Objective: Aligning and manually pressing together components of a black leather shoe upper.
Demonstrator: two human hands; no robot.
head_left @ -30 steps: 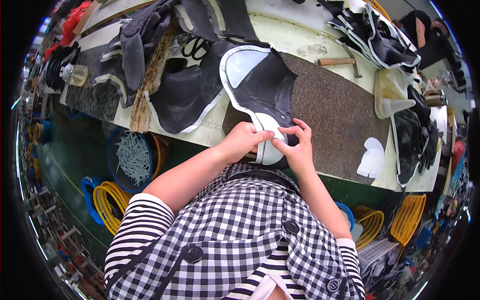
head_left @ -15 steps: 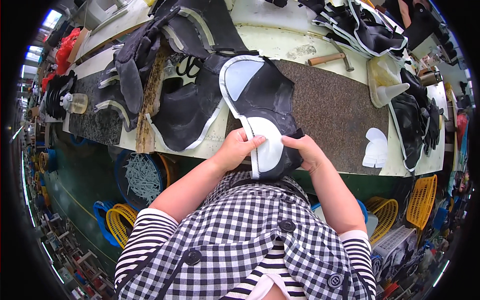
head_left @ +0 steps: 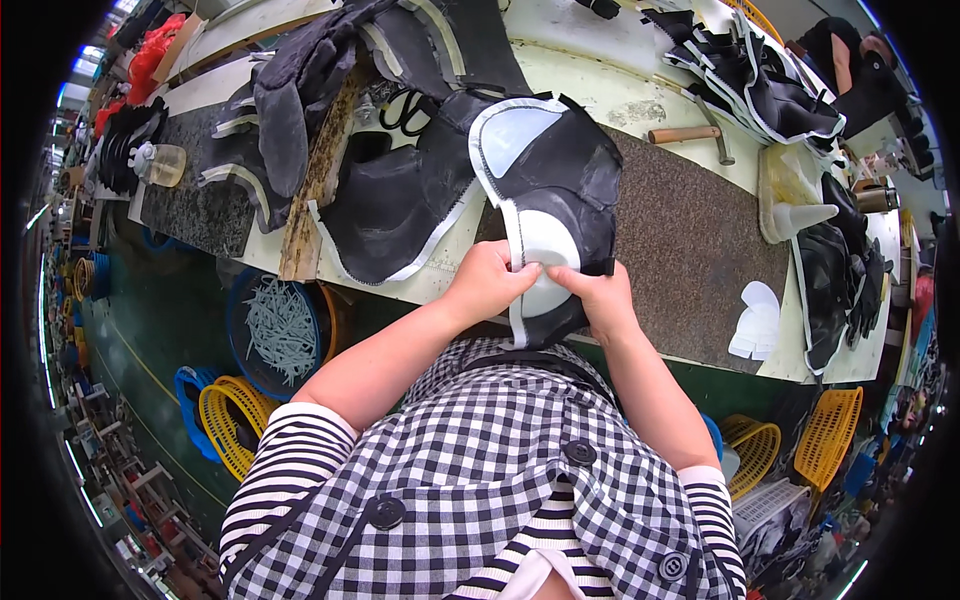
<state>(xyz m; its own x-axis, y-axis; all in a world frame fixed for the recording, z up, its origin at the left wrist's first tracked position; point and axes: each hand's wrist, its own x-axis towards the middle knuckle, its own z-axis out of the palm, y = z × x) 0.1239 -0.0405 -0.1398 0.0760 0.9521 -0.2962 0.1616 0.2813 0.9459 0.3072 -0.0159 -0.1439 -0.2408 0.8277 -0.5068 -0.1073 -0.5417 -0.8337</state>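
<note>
A black shoe upper (head_left: 580, 190), spread at the table's near edge, hangs partly over my lap. It has a white stitched edge, a pale blue patch (head_left: 512, 138) at its far end and a rounded white stiffener piece (head_left: 540, 238) near me. My left hand (head_left: 490, 284) grips the white-edged left side, thumb pressed on the stiffener. My right hand (head_left: 606, 300) holds the right side, its thumb meeting the left one on the white piece; its other fingers are hidden underneath. Another black upper (head_left: 395, 215) with a white edge lies just left.
A hammer (head_left: 690, 134) rests beyond the brown board (head_left: 680, 240). White cut pieces (head_left: 757, 320) lie at the right, near a yellowish container (head_left: 785, 185) with a white cone. Black scissors handles (head_left: 408, 112) show behind the uppers. A bin of strips (head_left: 280, 330) stands below left.
Both thumbs have come together on the white stiffener, which now looks bent and pressed. My right hand has shifted inward over the piece. The whole view has swung slightly.
</note>
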